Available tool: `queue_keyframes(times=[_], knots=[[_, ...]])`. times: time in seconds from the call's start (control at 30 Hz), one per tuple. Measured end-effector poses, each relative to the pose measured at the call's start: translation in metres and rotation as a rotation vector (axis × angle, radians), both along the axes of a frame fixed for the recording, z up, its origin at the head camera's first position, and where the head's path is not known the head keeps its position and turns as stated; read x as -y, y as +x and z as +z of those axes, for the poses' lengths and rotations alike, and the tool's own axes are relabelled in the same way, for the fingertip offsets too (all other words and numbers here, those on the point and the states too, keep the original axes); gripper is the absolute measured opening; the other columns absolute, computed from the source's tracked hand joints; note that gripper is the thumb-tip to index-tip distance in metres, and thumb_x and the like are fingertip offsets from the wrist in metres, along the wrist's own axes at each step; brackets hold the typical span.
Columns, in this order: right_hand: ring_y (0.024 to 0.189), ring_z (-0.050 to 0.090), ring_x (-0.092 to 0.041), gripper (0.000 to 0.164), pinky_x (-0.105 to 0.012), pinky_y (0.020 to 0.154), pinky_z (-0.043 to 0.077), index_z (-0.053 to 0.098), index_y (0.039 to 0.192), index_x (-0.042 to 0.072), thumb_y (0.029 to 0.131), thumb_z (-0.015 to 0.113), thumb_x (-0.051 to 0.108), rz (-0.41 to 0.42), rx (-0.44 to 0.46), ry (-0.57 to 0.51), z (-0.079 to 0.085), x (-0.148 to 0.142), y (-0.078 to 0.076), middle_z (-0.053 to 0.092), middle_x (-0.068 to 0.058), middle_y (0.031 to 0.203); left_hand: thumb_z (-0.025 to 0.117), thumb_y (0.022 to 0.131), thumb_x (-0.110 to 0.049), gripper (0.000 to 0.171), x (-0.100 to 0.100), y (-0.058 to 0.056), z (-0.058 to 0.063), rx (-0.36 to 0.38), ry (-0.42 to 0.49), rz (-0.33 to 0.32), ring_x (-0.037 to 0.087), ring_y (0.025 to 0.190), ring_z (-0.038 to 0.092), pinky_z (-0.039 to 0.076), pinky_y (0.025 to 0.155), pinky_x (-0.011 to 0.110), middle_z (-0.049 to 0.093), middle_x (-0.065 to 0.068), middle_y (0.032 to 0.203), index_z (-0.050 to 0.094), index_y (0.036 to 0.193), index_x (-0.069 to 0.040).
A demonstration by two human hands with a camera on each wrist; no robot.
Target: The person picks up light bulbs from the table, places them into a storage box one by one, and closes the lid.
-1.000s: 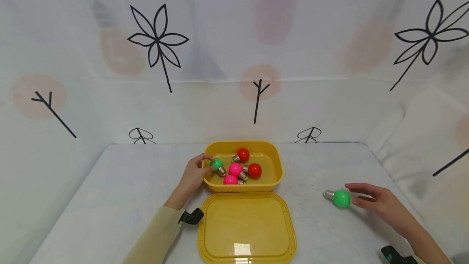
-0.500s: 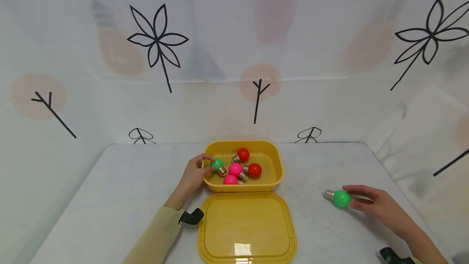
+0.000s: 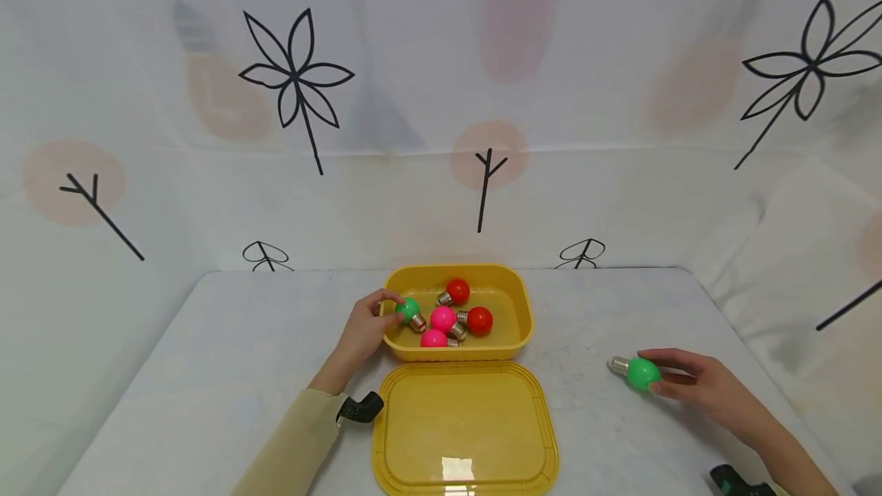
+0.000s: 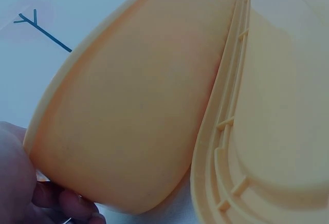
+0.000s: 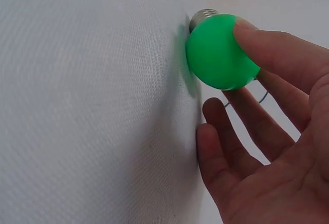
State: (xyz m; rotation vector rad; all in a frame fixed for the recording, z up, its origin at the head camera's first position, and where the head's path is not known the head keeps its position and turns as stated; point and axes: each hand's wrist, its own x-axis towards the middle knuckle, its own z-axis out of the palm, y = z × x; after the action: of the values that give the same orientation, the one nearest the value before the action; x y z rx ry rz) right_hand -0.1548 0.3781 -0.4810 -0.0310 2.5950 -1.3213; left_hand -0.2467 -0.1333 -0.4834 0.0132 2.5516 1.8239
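In the head view, my left hand [image 3: 365, 325] reaches over the left rim of a yellow box [image 3: 513, 305]. Its thumb and index finger pinch a green light bulb [image 3: 407, 309] inside. The left wrist view shows that hand [image 4: 25, 183] against the box's outer wall [image 4: 128, 106], other fingers curled below the rim; the bulb is hidden there. At the right, my right hand [image 3: 710, 393] holds another green light bulb [image 3: 642, 374] by its round end, its metal base pointing left. In the right wrist view, the thumb presses this bulb [image 5: 221, 52], low at the white tabletop.
Two red bulbs [image 3: 479, 321] and two pink bulbs [image 3: 442, 318] lie in the box. A yellow lid [image 3: 465, 412] lies flat in front of it. Behind the table [image 3: 227, 358] hangs a white patterned cloth [image 3: 413, 205].
My right hand has moved slightly left, and its thumb and index finger have closed around the green bulb. My left hand has stayed in place.
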Motion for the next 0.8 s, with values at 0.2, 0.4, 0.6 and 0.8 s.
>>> queue_keyframes(times=[0.2, 0.4, 0.6, 0.8], knots=[[0.101, 0.057, 0.006, 0.057, -0.021, 0.082, 0.053, 0.056, 0.135, -0.003, 0.088, 0.077, 0.022, 0.023, -0.036, -0.002, -0.0022, -0.0011, 0.0017, 0.057, -0.022, 0.133, 0.069, 0.086, -0.001, 0.016, 0.0, 0.0007, 0.001, 0.008, 0.001, 0.0, 0.036, 0.14, 0.034, 0.023, 0.113, 0.059, 0.051, 0.014, 0.144, 0.069, 0.101, -0.009], [0.099, 0.057, 0.007, 0.057, -0.022, 0.081, 0.053, 0.056, 0.134, -0.004, 0.088, 0.077, 0.021, 0.017, -0.035, 0.007, -0.0019, 0.0005, 0.0026, 0.058, -0.023, 0.132, 0.069, 0.086, -0.001, 0.016, 0.0007, 0.0001, -0.0004, 0.006, 0.002, 0.0, 0.036, 0.142, 0.032, 0.023, 0.114, 0.057, 0.051, 0.013, 0.144, 0.069, 0.1, -0.009], [0.1, 0.06, 0.002, 0.059, -0.025, 0.082, 0.055, 0.055, 0.134, -0.006, 0.087, 0.077, 0.021, 0.008, -0.017, -0.004, 0.001, 0.0026, 0.0029, 0.057, -0.025, 0.132, 0.069, 0.087, -0.001, 0.016, 0.0006, -0.0001, -0.0003, 0.011, 0.0, 0.001, 0.036, 0.143, 0.032, 0.023, 0.114, 0.056, 0.051, 0.013, 0.144, 0.069, 0.1, -0.01], [0.098, 0.058, 0.006, 0.058, -0.023, 0.081, 0.054, 0.055, 0.134, -0.005, 0.087, 0.077, 0.021, 0.007, -0.028, 0.001, 0.0003, 0.0035, 0.0028, 0.058, -0.024, 0.131, 0.069, 0.087, -0.001, 0.015, 0.0005, 0.0, -0.0001, 0.009, 0.01, -0.002, 0.036, 0.143, 0.032, 0.023, 0.114, 0.057, 0.052, 0.014, 0.143, 0.069, 0.1, -0.009]])
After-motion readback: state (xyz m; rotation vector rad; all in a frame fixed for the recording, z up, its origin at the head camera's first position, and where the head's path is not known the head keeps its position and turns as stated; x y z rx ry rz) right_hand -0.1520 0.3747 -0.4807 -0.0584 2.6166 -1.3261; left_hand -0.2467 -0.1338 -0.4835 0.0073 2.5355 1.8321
